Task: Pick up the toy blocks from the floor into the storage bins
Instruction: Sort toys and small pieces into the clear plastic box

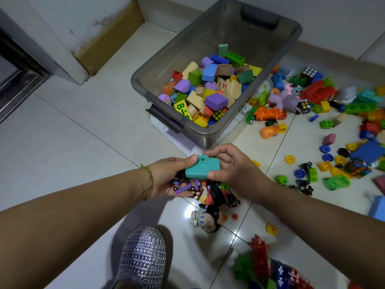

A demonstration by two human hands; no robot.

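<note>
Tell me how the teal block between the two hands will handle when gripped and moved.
The teal block looks like matte foam, so probably light and not slippery; the right hand pinches it between thumb and fingertips, the left hand holding its other end. Flat faces with rounded corners suggest it would settle rather than roll. Probably not fragile.

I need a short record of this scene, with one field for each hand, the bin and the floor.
left hand: holds small pieces, purple and black; thumb on teal block
right hand: pinches the teal block
storage bin: grey, open, partly filled with blocks
floor: many loose toys right of the bin
</note>
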